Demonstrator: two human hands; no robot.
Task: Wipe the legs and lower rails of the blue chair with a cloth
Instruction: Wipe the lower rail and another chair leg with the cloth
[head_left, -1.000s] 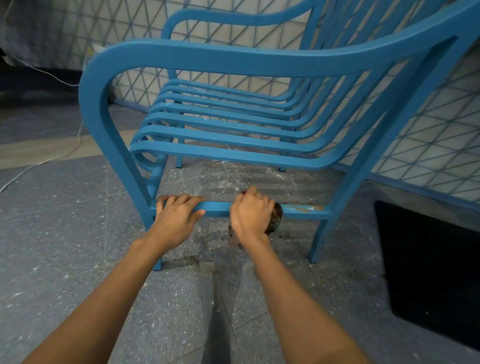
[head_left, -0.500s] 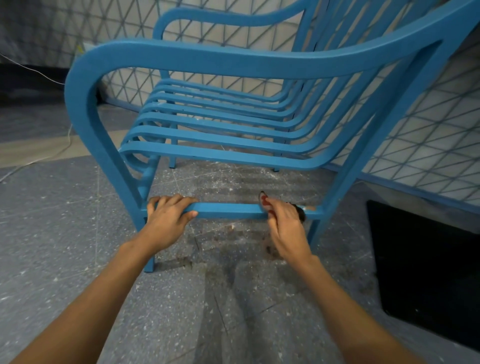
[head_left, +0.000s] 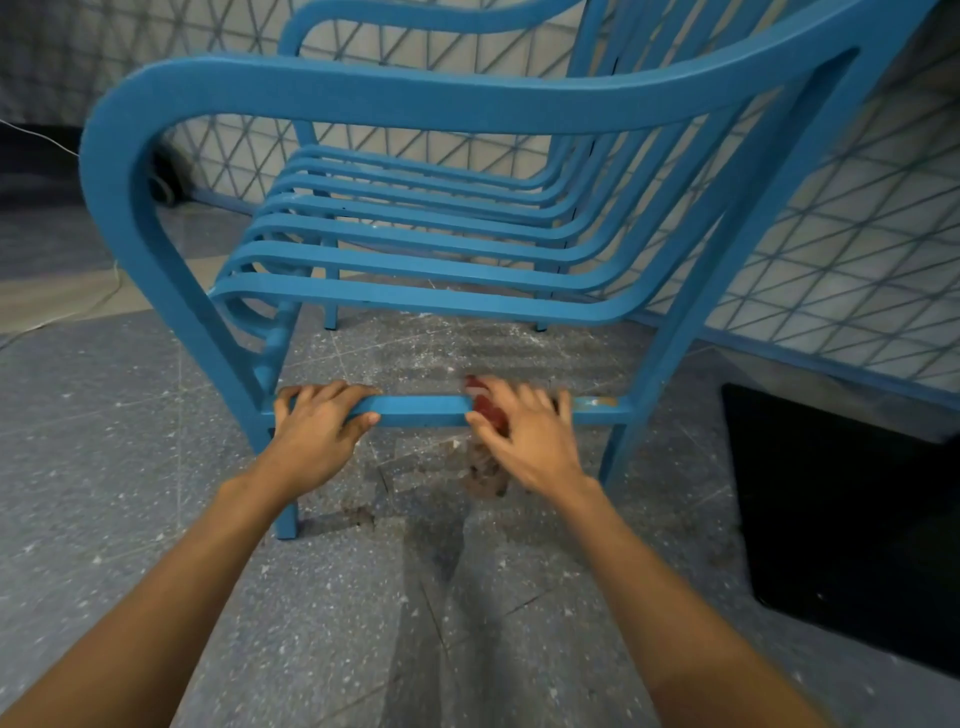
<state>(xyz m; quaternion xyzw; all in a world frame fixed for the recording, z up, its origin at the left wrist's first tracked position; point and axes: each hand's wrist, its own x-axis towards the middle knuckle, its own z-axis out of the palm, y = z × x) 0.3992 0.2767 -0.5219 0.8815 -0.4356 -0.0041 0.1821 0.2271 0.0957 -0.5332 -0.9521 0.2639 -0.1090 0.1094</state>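
Observation:
The blue chair (head_left: 426, 104) stands side-on to me on the speckled floor. Its lower side rail (head_left: 421, 408) runs between the front leg (head_left: 283, 499) and the back leg (head_left: 621, 447). My left hand (head_left: 322, 426) grips the rail near the front leg, fingers curled over the top. My right hand (head_left: 524, 431) holds a red and dark cloth (head_left: 485, 408) against the rail's right half. The hand is blurred with motion and the cloth is mostly hidden under it. A rusty patch (head_left: 597, 401) shows on the rail just right of that hand.
A black mat (head_left: 841, 519) lies on the floor at the right. A wall of diamond-patterned tiles (head_left: 852, 249) runs behind the chair. A white cable (head_left: 67, 312) trails across the floor at the left. A dark wet smear (head_left: 436, 530) stains the floor below the rail.
My right hand slid the cloth rightward along the rail, then back a little to the left. My left hand kept its grip near the front leg. The view shifted slightly.

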